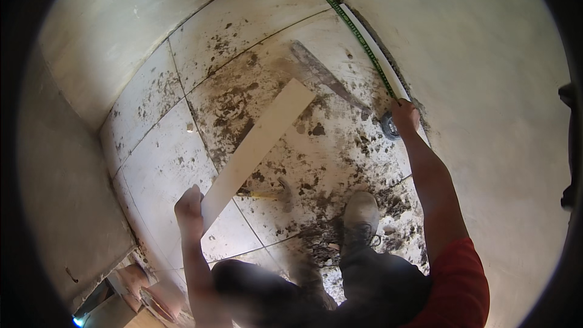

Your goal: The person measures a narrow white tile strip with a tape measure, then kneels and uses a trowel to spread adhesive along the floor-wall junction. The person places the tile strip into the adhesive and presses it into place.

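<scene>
My left hand [189, 208] is closed on the lower end of a long pale tile strip [261, 143], which slants up and to the right above the dirty floor. Over by the right wall, my right hand [405, 115] grips a tape measure; its round dark case [390, 127] shows beside the fingers. From there the green tape blade [362, 41] runs away from me along the foot of the wall to the far corner. A narrow white strip [379, 54] lies between the blade and the wall.
White floor tiles [146, 164] are strewn with dark crumbs of dirt. A yellow-handled tool [261, 195], seemingly a hammer, lies past my shoe [361, 209]. Bare plastered walls [486, 85] close in around the floor. Reddish round pieces [159, 300] sit at the lower left.
</scene>
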{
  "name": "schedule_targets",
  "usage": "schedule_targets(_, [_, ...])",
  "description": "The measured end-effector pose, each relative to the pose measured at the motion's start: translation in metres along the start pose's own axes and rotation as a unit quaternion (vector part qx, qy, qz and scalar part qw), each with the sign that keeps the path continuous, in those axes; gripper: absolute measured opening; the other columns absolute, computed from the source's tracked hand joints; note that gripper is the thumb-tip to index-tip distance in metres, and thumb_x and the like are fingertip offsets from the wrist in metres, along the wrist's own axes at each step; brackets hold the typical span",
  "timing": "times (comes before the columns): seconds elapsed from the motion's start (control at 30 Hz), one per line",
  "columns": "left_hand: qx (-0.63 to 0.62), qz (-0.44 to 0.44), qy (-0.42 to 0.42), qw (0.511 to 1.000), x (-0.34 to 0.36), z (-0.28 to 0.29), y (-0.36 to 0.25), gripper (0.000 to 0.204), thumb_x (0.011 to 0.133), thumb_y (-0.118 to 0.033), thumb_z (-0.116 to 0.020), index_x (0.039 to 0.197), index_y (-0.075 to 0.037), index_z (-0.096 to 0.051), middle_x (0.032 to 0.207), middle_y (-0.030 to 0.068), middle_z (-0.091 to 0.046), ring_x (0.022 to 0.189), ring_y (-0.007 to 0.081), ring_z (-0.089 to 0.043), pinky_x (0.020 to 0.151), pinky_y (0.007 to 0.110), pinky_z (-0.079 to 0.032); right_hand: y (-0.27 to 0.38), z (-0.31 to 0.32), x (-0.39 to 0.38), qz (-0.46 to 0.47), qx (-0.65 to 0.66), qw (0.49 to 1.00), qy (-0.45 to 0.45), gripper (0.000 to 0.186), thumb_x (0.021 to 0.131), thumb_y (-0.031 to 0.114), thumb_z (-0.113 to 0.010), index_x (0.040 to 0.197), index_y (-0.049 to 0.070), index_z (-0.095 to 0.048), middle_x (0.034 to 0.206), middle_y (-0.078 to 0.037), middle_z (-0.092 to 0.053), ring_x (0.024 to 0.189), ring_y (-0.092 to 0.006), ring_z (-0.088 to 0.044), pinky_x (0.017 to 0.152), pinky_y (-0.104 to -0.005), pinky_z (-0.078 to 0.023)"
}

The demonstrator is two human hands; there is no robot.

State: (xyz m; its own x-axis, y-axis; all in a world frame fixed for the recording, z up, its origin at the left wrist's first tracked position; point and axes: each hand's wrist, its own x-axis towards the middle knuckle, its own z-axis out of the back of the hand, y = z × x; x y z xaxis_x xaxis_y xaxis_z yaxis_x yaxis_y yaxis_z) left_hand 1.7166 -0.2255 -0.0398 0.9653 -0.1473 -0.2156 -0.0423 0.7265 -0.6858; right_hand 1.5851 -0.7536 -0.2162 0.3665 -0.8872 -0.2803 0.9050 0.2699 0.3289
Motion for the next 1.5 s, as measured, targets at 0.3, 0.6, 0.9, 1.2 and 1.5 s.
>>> schedule_targets(0.3, [-0.216,-0.004,-0.009,0.976,0.002,0.007,-0.01,0.022,0.088,-0.018,-0.071,0.09,-0.003,-0.054,0.072,-0.0027,-0.055,0.065,0.0034,-0.045,0.058,0.02,-0.035,-0.028,-0.011,0.015,0.121,0.012,0.993,0.001,0.04,0.089,0.046,-0.053,0.095,0.011,-0.071,0.089,-0.019,-0.068,0.082,-0.0432,-0.063,0.076,-0.0509,-0.049])
schedule_targets(0.6, [-0.201,0.001,-0.118,0.972,0.005,0.009,0.005,0.022,0.088,-0.015,-0.071,0.089,-0.003,-0.053,0.072,-0.0009,-0.057,0.066,0.0043,-0.047,0.058,0.022,-0.039,-0.021,0.007,-0.033,0.163,0.22,0.958,0.084,0.034,0.092,0.03,-0.06,0.081,-0.001,-0.07,0.07,-0.008,-0.065,0.065,-0.0156,-0.055,0.064,-0.0317,-0.043])
schedule_targets(0.9, [-0.089,0.024,-0.224,0.97,0.012,0.001,0.01,0.021,0.087,-0.019,-0.07,0.091,-0.005,-0.054,0.068,0.0015,-0.055,0.059,0.0095,-0.046,0.056,0.027,-0.041,-0.011,0.01,-0.084,0.189,0.278,0.925,0.178,0.03,0.093,0.025,-0.061,0.077,0.0,-0.069,0.066,-0.003,-0.061,0.062,-0.0096,-0.05,0.06,-0.0286,-0.04])
schedule_targets(1.2, [-0.305,0.086,-0.211,0.925,0.014,0.009,0.012,0.02,0.093,-0.01,-0.062,0.106,-0.002,-0.05,0.072,0.0018,-0.06,0.064,0.0063,-0.052,0.057,0.024,-0.043,0.001,0.035,-0.14,0.181,0.295,0.851,0.394,0.028,0.091,0.023,-0.06,0.076,0.002,-0.068,0.065,-0.003,-0.061,0.06,-0.01,-0.054,0.059,-0.0267,-0.042])
schedule_targets(1.5, [-0.447,0.083,-0.174,0.873,0.006,0.019,0.009,0.03,0.093,-0.005,-0.059,0.12,-0.001,-0.047,0.095,0.0089,-0.068,0.082,0.0149,-0.065,0.071,0.031,-0.056,0.02,0.046,-0.182,0.174,0.175,0.808,0.536,0.023,0.083,0.02,-0.064,0.074,0.0,-0.07,0.066,-0.005,-0.064,0.061,-0.0104,-0.057,0.057,-0.0271,-0.044])
